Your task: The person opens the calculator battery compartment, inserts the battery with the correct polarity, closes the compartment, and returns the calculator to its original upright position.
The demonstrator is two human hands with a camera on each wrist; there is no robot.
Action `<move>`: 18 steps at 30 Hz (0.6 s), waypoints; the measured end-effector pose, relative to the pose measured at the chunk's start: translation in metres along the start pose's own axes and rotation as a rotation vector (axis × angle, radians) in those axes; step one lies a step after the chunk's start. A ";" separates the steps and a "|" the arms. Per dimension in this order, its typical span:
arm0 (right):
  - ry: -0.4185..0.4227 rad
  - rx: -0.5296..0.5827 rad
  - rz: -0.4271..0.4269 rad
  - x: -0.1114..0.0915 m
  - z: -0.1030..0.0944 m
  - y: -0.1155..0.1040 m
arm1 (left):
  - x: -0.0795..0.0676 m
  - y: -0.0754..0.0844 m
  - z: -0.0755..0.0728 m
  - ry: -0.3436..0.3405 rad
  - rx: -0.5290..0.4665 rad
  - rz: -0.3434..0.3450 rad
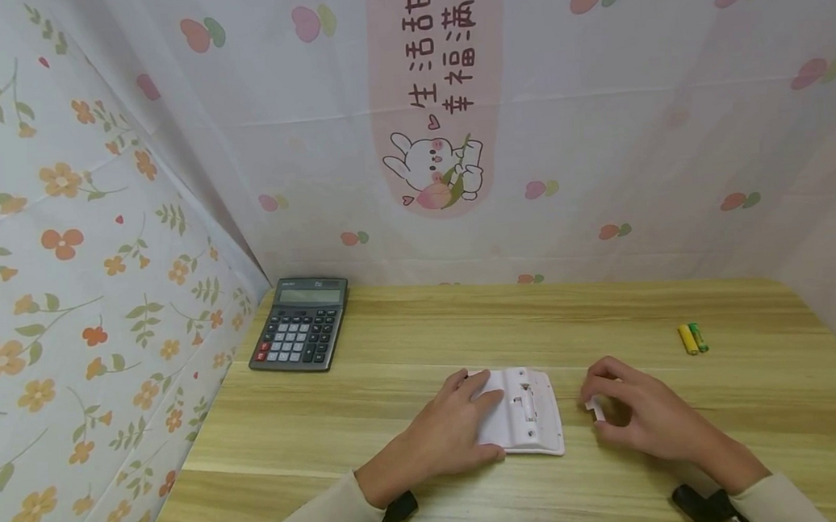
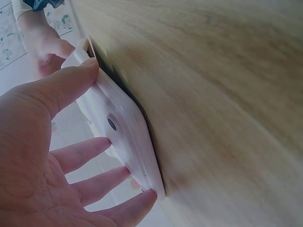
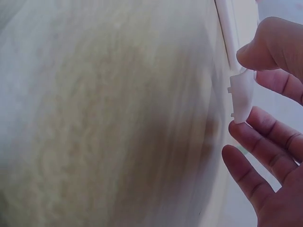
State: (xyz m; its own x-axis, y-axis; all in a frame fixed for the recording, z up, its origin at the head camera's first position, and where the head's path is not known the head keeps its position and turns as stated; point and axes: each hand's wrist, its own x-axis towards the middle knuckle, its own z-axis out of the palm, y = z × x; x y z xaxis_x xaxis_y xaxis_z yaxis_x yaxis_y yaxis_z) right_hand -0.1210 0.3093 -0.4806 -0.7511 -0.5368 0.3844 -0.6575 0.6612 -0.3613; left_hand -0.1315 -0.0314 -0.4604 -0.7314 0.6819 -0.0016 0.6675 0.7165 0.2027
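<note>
A flat white plastic device (image 1: 542, 422) lies on the wooden table with its screwed back up and its narrow battery compartment (image 1: 527, 403) uncovered. My left hand (image 1: 451, 428) holds its left part, thumb at the near edge and fingers spread over the back towards the far edge. In the left wrist view, the thumb and fingertips touch the device's rim (image 2: 125, 111). Just right of the device, my right hand (image 1: 643, 411) pinches a small white battery cover (image 1: 597, 408) between thumb and fingers. Two little tabs show along the cover's edge (image 3: 242, 97) in the right wrist view.
Two small batteries (image 1: 693, 339), one yellow and one green, lie side by side at the back right. A dark grey calculator (image 1: 300, 326) sits at the back left of the table (image 1: 422, 325). Patterned curtains (image 1: 271, 142) hang behind and at the left.
</note>
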 end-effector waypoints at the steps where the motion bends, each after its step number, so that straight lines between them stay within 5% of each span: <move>1: -0.001 0.002 0.000 0.000 0.000 0.000 | 0.000 0.000 0.000 -0.001 0.001 0.001; 18: -0.016 0.000 0.010 -0.007 -0.004 0.012 | 0.001 0.001 0.000 -0.017 -0.008 -0.008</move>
State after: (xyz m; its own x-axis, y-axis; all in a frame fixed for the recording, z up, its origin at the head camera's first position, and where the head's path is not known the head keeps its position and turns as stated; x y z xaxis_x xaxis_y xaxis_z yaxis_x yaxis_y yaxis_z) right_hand -0.1234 0.3228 -0.4845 -0.7582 -0.5388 0.3672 -0.6502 0.6665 -0.3647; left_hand -0.1316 -0.0306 -0.4604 -0.7342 0.6786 -0.0201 0.6604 0.7207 0.2106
